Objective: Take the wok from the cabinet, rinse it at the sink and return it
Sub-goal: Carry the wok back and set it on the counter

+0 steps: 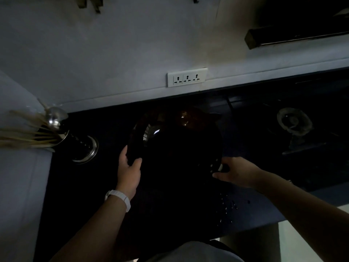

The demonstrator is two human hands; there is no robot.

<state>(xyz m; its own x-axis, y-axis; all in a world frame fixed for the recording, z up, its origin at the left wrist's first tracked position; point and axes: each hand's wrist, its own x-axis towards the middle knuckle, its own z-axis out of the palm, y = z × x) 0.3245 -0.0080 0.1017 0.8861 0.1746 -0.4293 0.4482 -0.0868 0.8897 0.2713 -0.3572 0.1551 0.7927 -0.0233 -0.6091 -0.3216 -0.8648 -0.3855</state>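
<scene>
The scene is very dark. A large black wok sits in the middle of the dark countertop, its rim faintly glinting at the upper left. My left hand, with a white band on the wrist, grips the wok's left rim, thumb over the edge. My right hand holds the wok's right side, fingers curled at a small light-coloured handle there. Neither cabinet nor sink is visible.
A steel utensil holder with wooden sticks and a ladle stands at the left by the wall. A gas stove burner lies at the right. A three-way wall socket is behind. Water drops speckle the counter near the front edge.
</scene>
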